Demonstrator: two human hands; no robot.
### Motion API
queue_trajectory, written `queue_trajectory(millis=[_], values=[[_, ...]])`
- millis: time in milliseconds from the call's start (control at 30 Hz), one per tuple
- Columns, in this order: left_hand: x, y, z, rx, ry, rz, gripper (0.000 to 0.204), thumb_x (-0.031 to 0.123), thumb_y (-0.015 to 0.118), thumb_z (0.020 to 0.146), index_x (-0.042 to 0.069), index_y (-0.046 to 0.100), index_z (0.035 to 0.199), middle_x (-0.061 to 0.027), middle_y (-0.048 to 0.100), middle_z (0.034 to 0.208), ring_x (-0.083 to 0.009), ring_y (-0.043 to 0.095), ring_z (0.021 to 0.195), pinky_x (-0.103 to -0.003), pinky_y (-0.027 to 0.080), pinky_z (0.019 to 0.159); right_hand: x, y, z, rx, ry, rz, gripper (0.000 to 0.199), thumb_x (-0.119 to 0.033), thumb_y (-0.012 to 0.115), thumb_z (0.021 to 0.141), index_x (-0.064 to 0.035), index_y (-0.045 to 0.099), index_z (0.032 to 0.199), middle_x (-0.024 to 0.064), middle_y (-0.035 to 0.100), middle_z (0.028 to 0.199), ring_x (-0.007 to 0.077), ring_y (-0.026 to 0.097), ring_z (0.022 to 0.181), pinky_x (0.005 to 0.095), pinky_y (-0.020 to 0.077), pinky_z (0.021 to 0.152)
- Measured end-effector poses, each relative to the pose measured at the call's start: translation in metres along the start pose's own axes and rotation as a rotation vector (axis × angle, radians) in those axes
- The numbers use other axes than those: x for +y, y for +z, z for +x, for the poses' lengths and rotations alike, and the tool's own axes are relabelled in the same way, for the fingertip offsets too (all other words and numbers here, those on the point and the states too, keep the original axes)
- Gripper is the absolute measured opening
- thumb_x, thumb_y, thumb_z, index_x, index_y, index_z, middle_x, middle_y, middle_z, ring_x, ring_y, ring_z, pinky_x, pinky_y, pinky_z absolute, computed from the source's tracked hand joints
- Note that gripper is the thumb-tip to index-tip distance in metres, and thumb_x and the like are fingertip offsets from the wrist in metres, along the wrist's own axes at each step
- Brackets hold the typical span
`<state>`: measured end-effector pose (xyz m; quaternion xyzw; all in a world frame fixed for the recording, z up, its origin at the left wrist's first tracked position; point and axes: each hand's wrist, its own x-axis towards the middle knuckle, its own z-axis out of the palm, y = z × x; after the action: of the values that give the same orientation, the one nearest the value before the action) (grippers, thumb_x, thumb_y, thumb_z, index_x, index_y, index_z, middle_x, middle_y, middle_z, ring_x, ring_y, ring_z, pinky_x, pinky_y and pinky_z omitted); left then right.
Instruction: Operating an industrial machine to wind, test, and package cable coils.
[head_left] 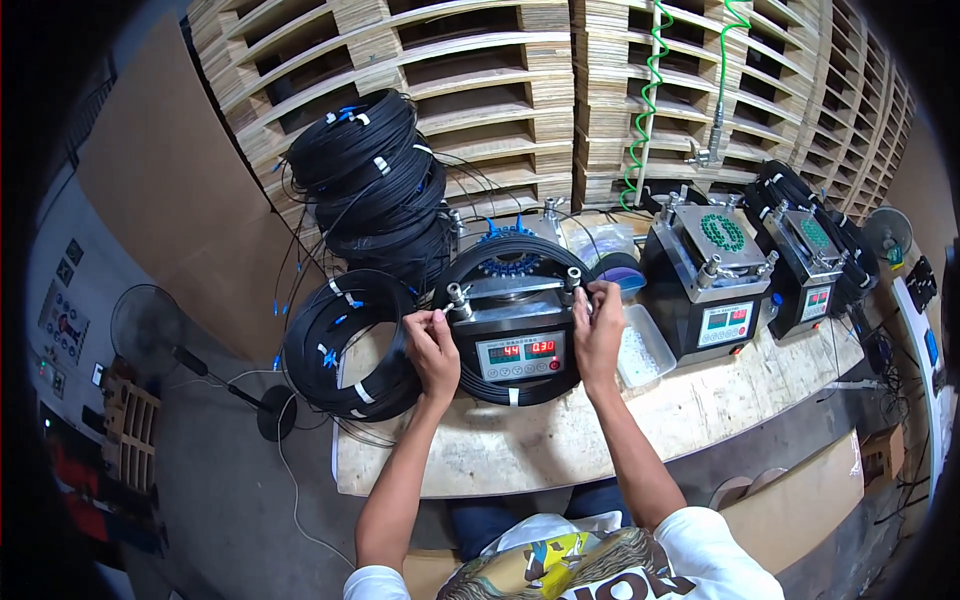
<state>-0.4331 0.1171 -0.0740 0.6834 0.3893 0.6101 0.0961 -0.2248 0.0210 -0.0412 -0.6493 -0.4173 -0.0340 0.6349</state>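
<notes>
A black machine [515, 345] with a red digital display stands on the wooden workbench [560, 440] in front of me. A coil of black cable [520, 258] loops around its top and hangs under its front. My left hand [432, 345] pinches something small by the metal knob at the machine's left top corner. At the right top corner my right hand [598, 325] has its fingers closed by the other metal knob. What each hand pinches is too small to tell.
Several coils of black cable [350, 345] lie at the bench's left end, more stacked behind [375, 175]. A white tray [640, 350] and two similar machines [715, 280] stand to the right. Wooden pallets [520, 90] form the back wall. A fan [150, 325] stands on the floor left.
</notes>
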Motion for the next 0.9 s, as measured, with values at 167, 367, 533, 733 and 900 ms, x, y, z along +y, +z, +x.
queue_trajectory(millis=[167, 367, 533, 733, 900], values=[[-0.005, 0.013, -0.004, 0.074, -0.053, -0.023, 0.019, 0.016, 0.056, 0.102, -0.002, 0.050, 0.099, -0.0150, 0.057, 0.082, -0.0251, 0.056, 0.067, -0.037, 0.044, 0.060, 0.013, -0.007, 0.002, -0.100, -0.119, 0.107, 0.017, -0.009, 0.065, 0.095, 0.0035, 0.053, 0.093, 0.0203, 0.066, 0.079, 0.0299, 0.062, 0.063, 0.0376, 0.0474, 0.059], [-0.013, 0.019, -0.006, 0.119, -0.016, 0.017, 0.017, 0.014, 0.056, 0.101, -0.002, 0.050, 0.099, -0.0141, 0.055, 0.084, -0.0257, 0.054, 0.070, -0.037, 0.043, 0.062, 0.018, -0.021, 0.024, -0.182, -0.001, 0.072, 0.019, -0.011, 0.063, 0.097, 0.0035, 0.052, 0.090, 0.0182, 0.064, 0.072, 0.0239, 0.053, 0.055, 0.0350, 0.0410, 0.053], [-0.009, 0.017, -0.007, 0.119, -0.017, 0.002, 0.017, 0.013, 0.056, 0.101, -0.002, 0.050, 0.100, -0.0144, 0.056, 0.085, -0.0257, 0.055, 0.071, -0.037, 0.044, 0.064, 0.023, -0.026, 0.031, -0.234, 0.067, -0.110, 0.021, -0.015, 0.065, 0.096, 0.0023, 0.052, 0.094, 0.0141, 0.058, 0.064, 0.0213, 0.045, 0.050, 0.0370, 0.0384, 0.050], [-0.010, 0.013, -0.007, 0.073, -0.063, -0.100, 0.019, 0.015, 0.057, 0.102, -0.003, 0.050, 0.101, -0.0156, 0.058, 0.086, -0.0245, 0.058, 0.074, -0.036, 0.047, 0.067, 0.011, -0.029, 0.015, -0.154, -0.165, -0.003, 0.015, -0.008, 0.062, 0.096, -0.0002, 0.054, 0.107, 0.0117, 0.053, 0.062, 0.0247, 0.048, 0.051, 0.0398, 0.0417, 0.053], [-0.011, 0.009, -0.005, 0.067, -0.073, -0.127, 0.021, 0.017, 0.058, 0.101, -0.003, 0.052, 0.099, -0.0144, 0.059, 0.086, -0.0221, 0.059, 0.074, -0.033, 0.047, 0.068, 0.025, -0.027, 0.021, -0.196, 0.026, -0.056, 0.019, -0.017, 0.054, 0.102, 0.0011, 0.055, 0.107, 0.0168, 0.058, 0.066, 0.0309, 0.057, 0.057, 0.0417, 0.0456, 0.058]])
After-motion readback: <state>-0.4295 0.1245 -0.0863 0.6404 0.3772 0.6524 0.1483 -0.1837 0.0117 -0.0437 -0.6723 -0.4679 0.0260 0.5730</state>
